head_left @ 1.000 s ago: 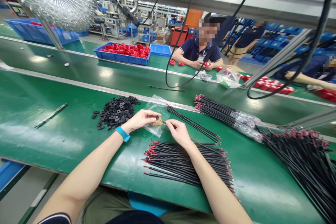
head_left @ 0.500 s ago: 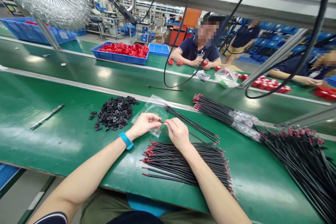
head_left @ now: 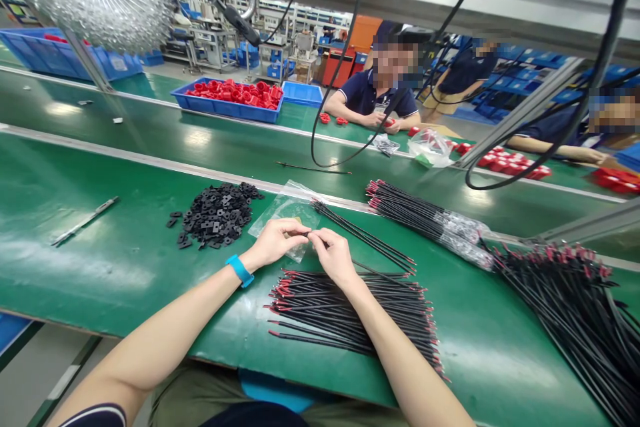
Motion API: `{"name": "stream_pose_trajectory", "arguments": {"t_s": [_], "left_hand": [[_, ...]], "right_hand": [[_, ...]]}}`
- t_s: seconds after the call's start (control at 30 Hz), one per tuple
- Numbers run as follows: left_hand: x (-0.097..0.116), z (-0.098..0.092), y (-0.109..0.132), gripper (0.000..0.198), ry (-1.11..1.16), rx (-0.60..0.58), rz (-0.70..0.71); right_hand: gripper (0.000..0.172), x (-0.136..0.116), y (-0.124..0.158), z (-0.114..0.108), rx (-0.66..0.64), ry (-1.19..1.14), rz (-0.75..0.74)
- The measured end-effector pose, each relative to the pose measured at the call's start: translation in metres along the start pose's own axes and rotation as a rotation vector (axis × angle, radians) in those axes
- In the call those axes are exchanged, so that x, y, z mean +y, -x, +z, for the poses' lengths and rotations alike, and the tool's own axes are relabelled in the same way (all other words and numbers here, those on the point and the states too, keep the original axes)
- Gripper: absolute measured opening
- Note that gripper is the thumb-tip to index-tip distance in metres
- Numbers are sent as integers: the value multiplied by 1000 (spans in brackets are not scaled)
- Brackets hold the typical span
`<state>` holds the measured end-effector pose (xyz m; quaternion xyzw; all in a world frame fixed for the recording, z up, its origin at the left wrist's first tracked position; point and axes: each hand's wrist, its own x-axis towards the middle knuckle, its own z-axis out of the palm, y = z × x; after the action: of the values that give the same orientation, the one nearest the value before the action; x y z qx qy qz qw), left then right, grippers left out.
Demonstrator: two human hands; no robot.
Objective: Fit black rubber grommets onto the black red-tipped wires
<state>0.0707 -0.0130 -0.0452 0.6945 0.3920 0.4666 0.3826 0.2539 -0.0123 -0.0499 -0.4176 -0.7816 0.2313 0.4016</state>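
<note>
Head view — left hand (head_left: 273,244) pinching a small dark piece (head_left: 307,233), right hand (head_left: 334,255) a black cable (head_left: 369,268) — fingers (head_left: 320,236) nearly touching.

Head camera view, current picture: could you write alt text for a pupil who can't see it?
The left hand and right hand meet over a green bench, fingers pinched at the end of a black cable. A pile of small black parts lies left; red-tipped cables lie nearer the camera.

From here, a flexible silver duct (head_left: 140,13) hangs upper left; a red cabinet (head_left: 331,61) stands rear centre, blue racks (head_left: 543,73) rear right. The green worktop (head_left: 125,273) reflects light.
</note>
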Motion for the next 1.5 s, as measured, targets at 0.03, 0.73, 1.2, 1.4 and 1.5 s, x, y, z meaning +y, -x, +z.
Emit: {"name": "stream_pose_trajectory", "arguments": {"t_s": [0.03,0.73,1.2,1.4,1.5], "left_hand": [[-1,0,-1,22,5,11,-5],[-2,-1,-2,18,-20,-29,52],[-11,-5,-6,41,271,-94,-283],[-8,-5,-4,36,254,-112,-192],[-7,-2,-3,31,183,-96,-134]], "right_hand": [[33,0,0,0,4,3,9],[34,-1,0,-3,-59,105,-20],[25,5,3,-3,41,313,-184],[27,2,2,-4,8,374,-215],[29,2,2,-4,-12,339,-186]]}}
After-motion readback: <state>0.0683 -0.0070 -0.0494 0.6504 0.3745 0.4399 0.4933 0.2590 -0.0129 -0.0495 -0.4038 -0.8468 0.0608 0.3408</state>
